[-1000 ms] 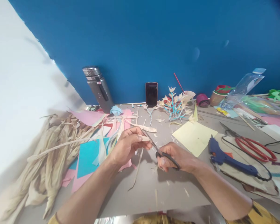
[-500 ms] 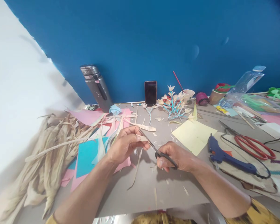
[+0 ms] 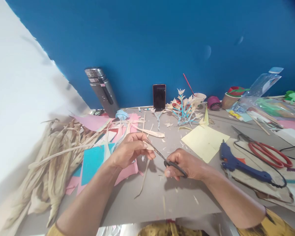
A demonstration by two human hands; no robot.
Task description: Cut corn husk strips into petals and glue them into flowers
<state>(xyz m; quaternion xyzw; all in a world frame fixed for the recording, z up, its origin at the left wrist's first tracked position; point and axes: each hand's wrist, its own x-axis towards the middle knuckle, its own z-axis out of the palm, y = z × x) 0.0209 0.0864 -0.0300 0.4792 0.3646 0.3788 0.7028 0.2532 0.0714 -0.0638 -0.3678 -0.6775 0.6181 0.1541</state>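
My left hand (image 3: 134,147) pinches a small piece of pale dried husk (image 3: 150,146) between thumb and fingers. Black-handled scissors (image 3: 175,167) are gripped in my right hand (image 3: 184,165), their blades pointing up and left and meeting the husk piece at my left fingertips. A thin husk strip (image 3: 144,180) lies on the table below my left hand. Beyond the hands stand a small blue-stemmed branch with pale husk flowers (image 3: 183,109) and a smaller twisted blue-and-white stem (image 3: 158,119).
A bundle of dried husks (image 3: 49,164) and coloured paper (image 3: 94,164) lie at left, with a grey flask (image 3: 103,93) behind. A phone (image 3: 159,96) leans on the wall. To the right are yellow paper (image 3: 205,142), a blue glue gun (image 3: 243,168) and red-handled scissors (image 3: 270,154).
The scissor blades have shifted slightly left and now lie across the husk piece at my left fingertips. My right hand has barely moved; the view has shifted a little.
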